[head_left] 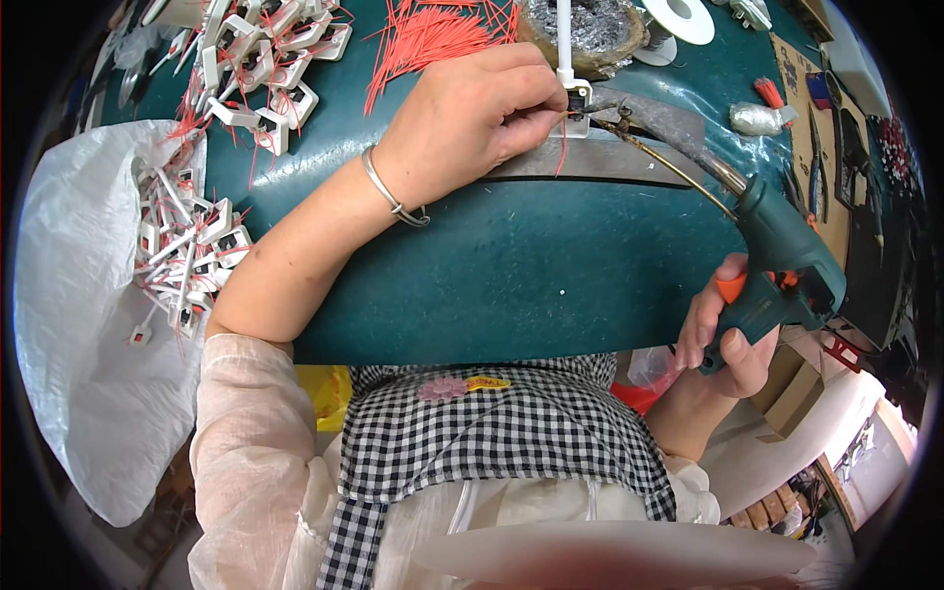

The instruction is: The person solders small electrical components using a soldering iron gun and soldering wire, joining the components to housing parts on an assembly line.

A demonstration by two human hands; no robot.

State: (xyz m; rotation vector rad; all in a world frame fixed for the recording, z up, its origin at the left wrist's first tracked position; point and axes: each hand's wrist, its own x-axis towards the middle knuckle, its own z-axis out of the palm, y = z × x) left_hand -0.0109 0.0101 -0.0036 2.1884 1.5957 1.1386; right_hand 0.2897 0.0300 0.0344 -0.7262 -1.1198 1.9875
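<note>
My left hand [472,110] is closed in a pinch beside a small white plastic housing with a stem [564,39]. A thin red wire [562,157] hangs down at the fingertips; the exact grip point is partly hidden. My right hand [733,349] is wrapped around the handle of a green soldering gun [787,241], its fingers by the orange trigger [731,287]. The gun's dark tip and a thin brass-coloured feed tube [678,175] reach to the housing, close to my left fingertips. Under the housing lies a flat grey metal bar [610,159].
Loose red wires [438,44] lie beyond my left hand. White housings with red wires [261,64] are heaped at far left, more in a white plastic bag [88,295]. A foil-lined bowl [600,34] and a white spool [681,15] stand behind; pliers [816,167] lie right.
</note>
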